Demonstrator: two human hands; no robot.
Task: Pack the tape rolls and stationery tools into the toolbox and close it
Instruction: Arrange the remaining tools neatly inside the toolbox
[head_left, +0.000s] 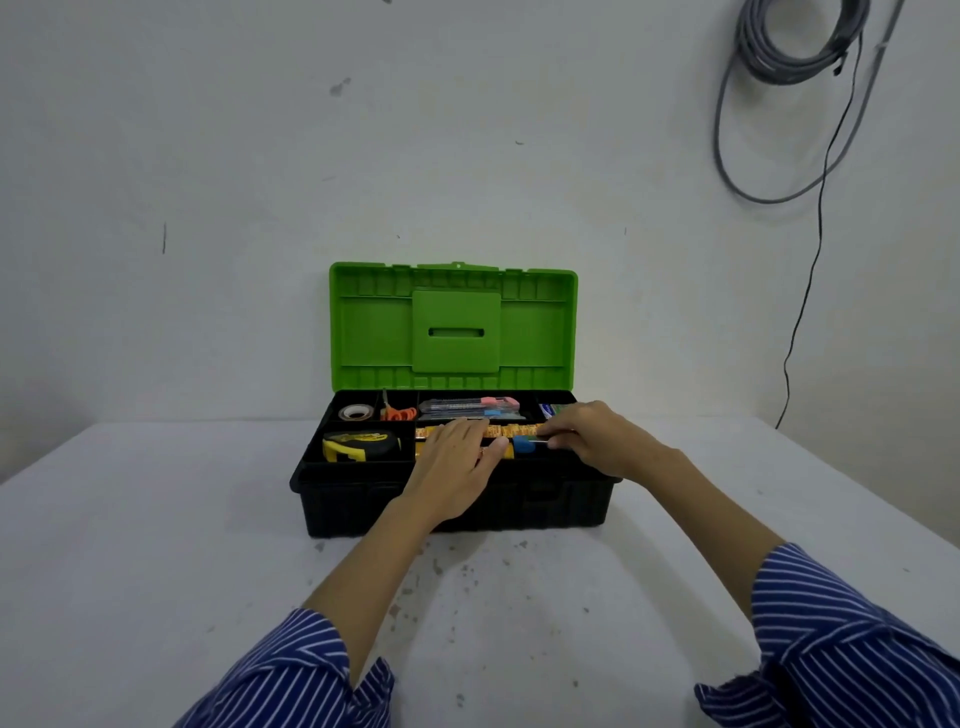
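In the toolbox (452, 499) front-right compartment, our left hand (457, 467) presses flat on the yellow ruler (511, 430) while our right hand (592, 436) pinches the screwdriver (519, 447) to seat it

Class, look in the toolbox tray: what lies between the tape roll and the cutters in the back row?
In the head view, orange-handled scissors lie in their own compartment between the tape roll and the cutters.

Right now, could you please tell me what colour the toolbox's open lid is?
Bright green; the lid shows clearly in the head view, standing upright.
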